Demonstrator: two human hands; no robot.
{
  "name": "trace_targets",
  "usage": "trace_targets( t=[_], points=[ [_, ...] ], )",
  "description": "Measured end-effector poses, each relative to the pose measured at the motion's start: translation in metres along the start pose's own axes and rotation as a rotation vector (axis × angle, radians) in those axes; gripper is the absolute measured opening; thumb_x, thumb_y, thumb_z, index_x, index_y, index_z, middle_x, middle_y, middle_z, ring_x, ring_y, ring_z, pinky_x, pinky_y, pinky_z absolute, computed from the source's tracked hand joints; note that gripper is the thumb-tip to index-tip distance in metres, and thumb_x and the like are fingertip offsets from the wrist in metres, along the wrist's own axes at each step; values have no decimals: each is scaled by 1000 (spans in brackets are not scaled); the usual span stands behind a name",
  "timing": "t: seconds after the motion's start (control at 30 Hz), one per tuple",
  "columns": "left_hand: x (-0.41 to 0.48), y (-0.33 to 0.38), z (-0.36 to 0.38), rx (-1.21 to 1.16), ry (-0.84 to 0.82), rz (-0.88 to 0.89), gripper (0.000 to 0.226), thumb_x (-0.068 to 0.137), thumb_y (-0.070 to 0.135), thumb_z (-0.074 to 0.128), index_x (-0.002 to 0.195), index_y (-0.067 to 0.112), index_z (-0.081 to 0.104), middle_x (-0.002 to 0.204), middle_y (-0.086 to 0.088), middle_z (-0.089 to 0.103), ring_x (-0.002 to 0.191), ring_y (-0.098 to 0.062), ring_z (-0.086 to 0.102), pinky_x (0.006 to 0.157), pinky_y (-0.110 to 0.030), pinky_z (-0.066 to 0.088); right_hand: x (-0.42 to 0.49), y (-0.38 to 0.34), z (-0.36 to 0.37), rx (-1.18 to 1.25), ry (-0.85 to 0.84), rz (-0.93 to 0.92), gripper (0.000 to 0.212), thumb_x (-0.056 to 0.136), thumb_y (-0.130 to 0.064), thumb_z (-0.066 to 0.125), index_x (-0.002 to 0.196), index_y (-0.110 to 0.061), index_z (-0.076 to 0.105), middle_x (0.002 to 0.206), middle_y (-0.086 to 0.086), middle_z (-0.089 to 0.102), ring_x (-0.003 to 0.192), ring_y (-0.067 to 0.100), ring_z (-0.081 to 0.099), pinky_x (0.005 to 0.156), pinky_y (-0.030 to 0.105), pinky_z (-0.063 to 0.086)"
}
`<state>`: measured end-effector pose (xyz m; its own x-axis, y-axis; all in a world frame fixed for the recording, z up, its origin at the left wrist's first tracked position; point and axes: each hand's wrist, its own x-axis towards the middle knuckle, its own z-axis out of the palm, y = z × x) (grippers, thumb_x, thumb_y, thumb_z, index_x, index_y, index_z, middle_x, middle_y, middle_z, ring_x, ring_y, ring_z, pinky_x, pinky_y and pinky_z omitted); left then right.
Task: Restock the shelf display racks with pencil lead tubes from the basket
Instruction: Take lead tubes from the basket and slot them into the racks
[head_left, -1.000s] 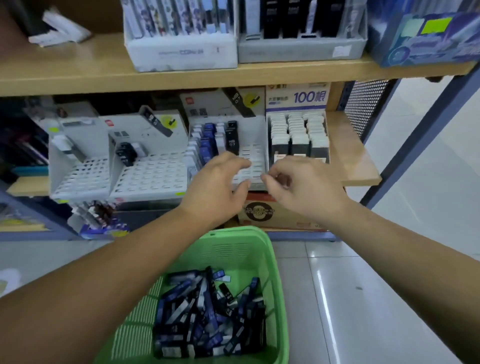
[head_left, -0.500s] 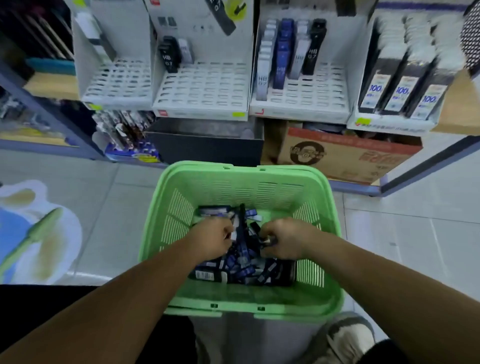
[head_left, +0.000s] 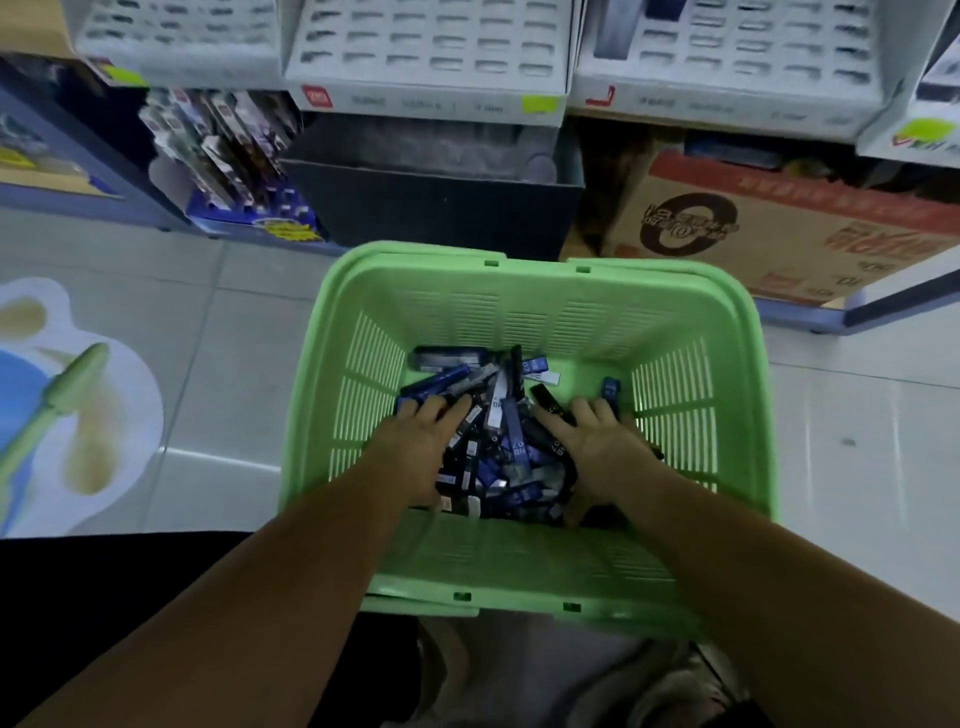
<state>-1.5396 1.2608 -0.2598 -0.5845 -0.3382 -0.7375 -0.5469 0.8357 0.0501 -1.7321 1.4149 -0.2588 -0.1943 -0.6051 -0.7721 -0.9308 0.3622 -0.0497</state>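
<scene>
Pencil lead tubes (head_left: 501, 415) heaped in green basket (head_left: 519, 312) on tiled floor (head_left: 234, 374) below display racks (head_left: 431, 52), left hand (head_left: 415, 447) and right hand (head_left: 597, 441) resting splay-fingered on top.

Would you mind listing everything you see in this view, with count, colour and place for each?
basket: one, green, centre of view, below the racks
pencil lead tubes: many, blue, black and white, heaped in the basket
display racks: at least three, white, slotted, along the top edge
black box: one, black, under the middle rack, behind the basket
cardboard carton: one, brown with red print, right of the black box
packets: several, dark and blue, left of the black box
floor sticker: one, white, blue and tan, on the tiles at left
left hand: one, fingers stretched over the tubes, left side of the heap
right hand: one, fingers stretched over the tubes, right side of the heap
</scene>
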Motion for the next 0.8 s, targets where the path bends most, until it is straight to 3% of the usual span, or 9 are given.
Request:
trace_targets(
  t=[0.13,0.27,0.37,0.47,0.6,0.7,0.8],
  points=[
    [6,-6,2,47,45,66,142,65,57,92,164,32,-6,162,-8,22,143,-34,32,110,-48,45,8,5,4,65,144,-23,112,75,-58,82,160,-37,13,155,8,27,145,32,24,121,55,21],
    [11,-13,-6,-132,83,80,105,85,49,80,164,31,13,158,-5,34,135,-30,45,106,-46,50,13,9,-2,295,193,28,92,79,-50,83,156,-39,34,149,3,44,136,28,42,113,46,41],
    [13,-11,-9,-283,140,20,92,91,43,76,163,26,21,155,-6,42,132,-30,52,106,-45,50,17,15,-8,586,263,126,73,82,-43,83,146,-40,49,135,-1,64,116,23,63,97,40,55],
    [13,-9,-5,-394,183,-18,84,96,37,71,163,22,24,155,-9,45,132,-32,54,107,-45,49,17,16,-11,652,263,139,82,82,-37,83,151,-46,39,137,0,65,115,26,65,94,41,57],
    [15,-6,-1,-605,281,-124,57,99,31,64,151,20,43,139,-11,60,118,-32,62,100,-45,53,15,14,-8,656,215,142,103,79,-39,87,157,-47,21,144,1,59,117,28,64,96,42,57],
    [16,-4,-2,-581,225,-135,82,91,41,77,157,15,35,154,-10,47,133,-30,53,111,-43,47,18,15,-6,663,166,144,104,76,-34,87,159,-39,24,145,1,57,124,27,60,100,40,54],
    [16,0,-4,-540,194,-160,96,84,46,82,159,13,30,158,-10,42,138,-30,50,112,-43,46,20,17,-8,719,89,101,106,76,-21,78,161,-40,16,156,2,45,123,25,59,89,34,54]
  ],
)
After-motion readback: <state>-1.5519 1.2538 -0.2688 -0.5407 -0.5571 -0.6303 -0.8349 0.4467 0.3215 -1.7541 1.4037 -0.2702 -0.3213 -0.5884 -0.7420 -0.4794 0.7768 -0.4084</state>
